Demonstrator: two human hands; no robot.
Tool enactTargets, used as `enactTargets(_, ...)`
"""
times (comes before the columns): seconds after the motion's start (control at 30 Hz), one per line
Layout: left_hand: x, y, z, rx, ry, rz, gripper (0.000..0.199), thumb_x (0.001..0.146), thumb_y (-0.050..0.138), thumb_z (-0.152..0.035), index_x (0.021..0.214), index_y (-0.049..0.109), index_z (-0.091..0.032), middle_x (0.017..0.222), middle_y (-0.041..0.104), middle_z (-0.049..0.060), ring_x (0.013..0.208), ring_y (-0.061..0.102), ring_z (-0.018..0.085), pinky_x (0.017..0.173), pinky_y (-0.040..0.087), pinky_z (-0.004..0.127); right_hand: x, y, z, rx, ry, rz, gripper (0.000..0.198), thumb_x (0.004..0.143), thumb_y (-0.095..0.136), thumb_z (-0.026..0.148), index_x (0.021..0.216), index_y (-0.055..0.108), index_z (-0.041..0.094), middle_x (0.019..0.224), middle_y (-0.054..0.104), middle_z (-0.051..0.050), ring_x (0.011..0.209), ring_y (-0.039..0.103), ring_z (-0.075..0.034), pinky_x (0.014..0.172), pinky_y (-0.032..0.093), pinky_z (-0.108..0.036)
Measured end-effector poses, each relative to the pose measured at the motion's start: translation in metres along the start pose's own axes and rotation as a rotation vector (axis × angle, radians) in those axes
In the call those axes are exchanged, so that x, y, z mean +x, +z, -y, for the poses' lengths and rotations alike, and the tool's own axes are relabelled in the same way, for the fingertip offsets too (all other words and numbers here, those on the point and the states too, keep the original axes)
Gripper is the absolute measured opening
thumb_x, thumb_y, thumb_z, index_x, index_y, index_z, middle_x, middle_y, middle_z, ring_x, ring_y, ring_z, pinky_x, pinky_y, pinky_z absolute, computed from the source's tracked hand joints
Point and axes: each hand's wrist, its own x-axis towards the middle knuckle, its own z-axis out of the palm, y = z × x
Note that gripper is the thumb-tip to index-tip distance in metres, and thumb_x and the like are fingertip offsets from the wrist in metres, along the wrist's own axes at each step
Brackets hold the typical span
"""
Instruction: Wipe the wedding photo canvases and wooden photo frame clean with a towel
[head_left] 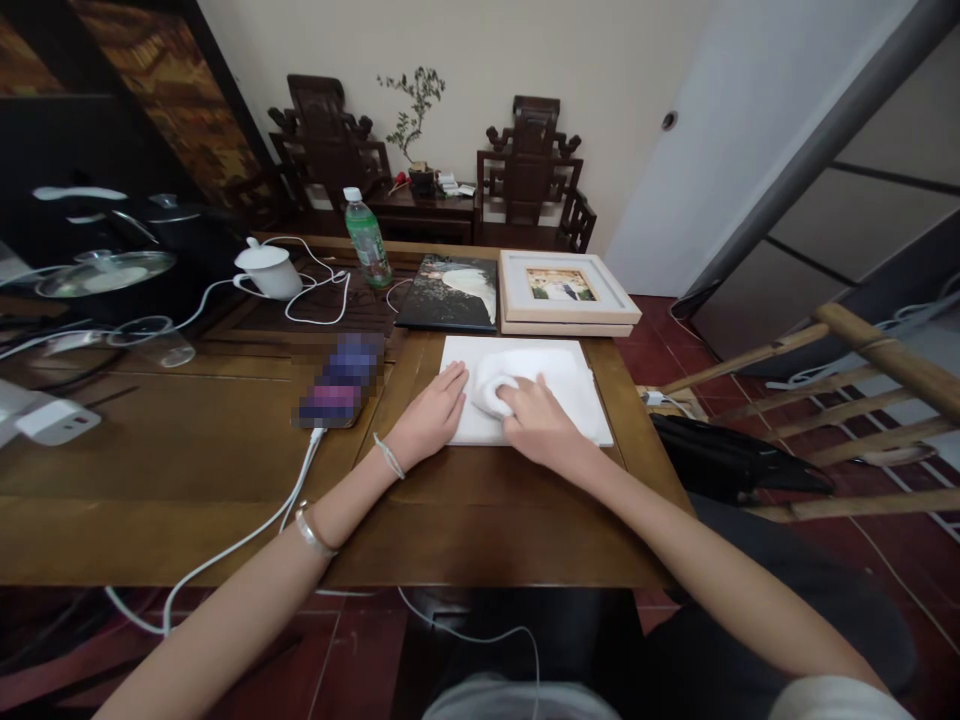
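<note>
A flat white panel lies on the brown wooden table in front of me. My left hand rests at the panel's left edge, fingers stretched out and close together, holding nothing. On top of the panel is a bunched white cloth, partly covered by my right hand. The fingers of that hand are bent onto the cloth and press it against the surface; some fingertips are hidden in its folds.
Beyond the panel are a dark photo album and stacked white picture frames. To the left are a phone on a white cable, a green-labelled bottle, a lidded white cup, a clear plastic cup and a pot.
</note>
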Motion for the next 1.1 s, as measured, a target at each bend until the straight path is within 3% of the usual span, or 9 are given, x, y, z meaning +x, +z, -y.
enactTargets(0.13, 0.0, -0.001, -0.001, 0.019, -0.012, 0.017, 0.048, 0.097, 0.03, -0.026, 0.137, 0.044, -0.004, 0.149, 0.039, 0.021, 0.142, 0.032, 0.029, 0.118, 0.026, 0.048, -0.043, -0.005, 0.017, 0.104, -0.074, 0.031, 0.031, 0.069, 0.037, 0.002, 0.087, 0.059, 0.017, 0.114, 0.062, -0.013, 0.11, 0.053, -0.025, 0.107, 0.023, -0.052)
enactTargets(0.3, 0.001, 0.001, 0.001, 0.02, -0.004, 0.012, 0.048, 0.097, 0.031, -0.026, 0.138, 0.044, -0.006, 0.149, 0.04, 0.02, 0.142, 0.032, 0.029, 0.118, 0.027, 0.048, -0.058, -0.019, 0.024, 0.118, -0.096, 0.131, 0.021, 0.069, 0.038, 0.005, 0.075, 0.051, 0.02, 0.087, 0.063, -0.007, 0.082, 0.057, -0.021, 0.091, 0.038, -0.042)
enactTargets(0.47, 0.001, 0.001, 0.001, 0.005, -0.001, 0.001, 0.047, 0.097, 0.032, -0.026, 0.139, 0.043, -0.009, 0.15, 0.04, 0.017, 0.142, 0.033, 0.028, 0.118, 0.026, 0.049, -0.019, -0.022, 0.007, 0.044, -0.003, 0.135, 0.019, 0.072, 0.041, 0.01, 0.079, 0.057, 0.019, 0.079, 0.065, -0.009, 0.072, 0.056, -0.021, 0.063, 0.036, -0.03)
enactTargets(0.57, 0.0, 0.002, 0.001, -0.012, -0.002, -0.004, 0.048, 0.096, 0.032, -0.026, 0.139, 0.044, -0.008, 0.149, 0.04, 0.018, 0.141, 0.034, 0.029, 0.118, 0.027, 0.049, 0.015, -0.019, -0.003, -0.017, 0.061, 0.079, 0.026, 0.076, 0.041, 0.011, 0.089, 0.063, 0.016, 0.087, 0.069, -0.013, 0.074, 0.059, -0.023, 0.064, 0.036, -0.031)
enactTargets(0.73, 0.002, 0.002, -0.001, -0.074, -0.022, -0.045, 0.048, 0.096, 0.032, -0.028, 0.137, 0.047, -0.007, 0.148, 0.043, 0.017, 0.14, 0.035, 0.028, 0.118, 0.027, 0.047, 0.051, -0.006, -0.003, -0.066, 0.08, -0.053, 0.032, 0.081, 0.04, 0.011, 0.102, 0.064, 0.013, 0.103, 0.069, -0.017, 0.093, 0.061, -0.029, 0.081, 0.039, -0.039)
enactTargets(0.93, 0.006, -0.005, -0.006, -0.35, -0.251, -0.265, 0.05, 0.099, 0.027, -0.039, 0.134, 0.052, -0.013, 0.141, 0.054, 0.011, 0.132, 0.049, 0.023, 0.114, 0.034, 0.042, 0.039, 0.005, 0.009, -0.076, -0.106, -0.042, 0.034, 0.075, 0.04, 0.008, 0.097, 0.064, 0.015, 0.108, 0.065, -0.015, 0.101, 0.057, -0.027, 0.098, 0.03, -0.049)
enactTargets(1.1, 0.006, -0.009, -0.014, -0.383, -0.269, -0.326, 0.057, 0.1, 0.025, -0.045, 0.136, 0.05, -0.008, 0.143, 0.051, 0.013, 0.134, 0.046, 0.021, 0.115, 0.032, 0.037, 0.004, -0.004, 0.016, 0.036, -0.347, 0.131, 0.022, 0.068, 0.041, 0.006, 0.077, 0.059, 0.018, 0.077, 0.061, -0.005, 0.076, 0.052, -0.018, 0.092, 0.035, -0.038)
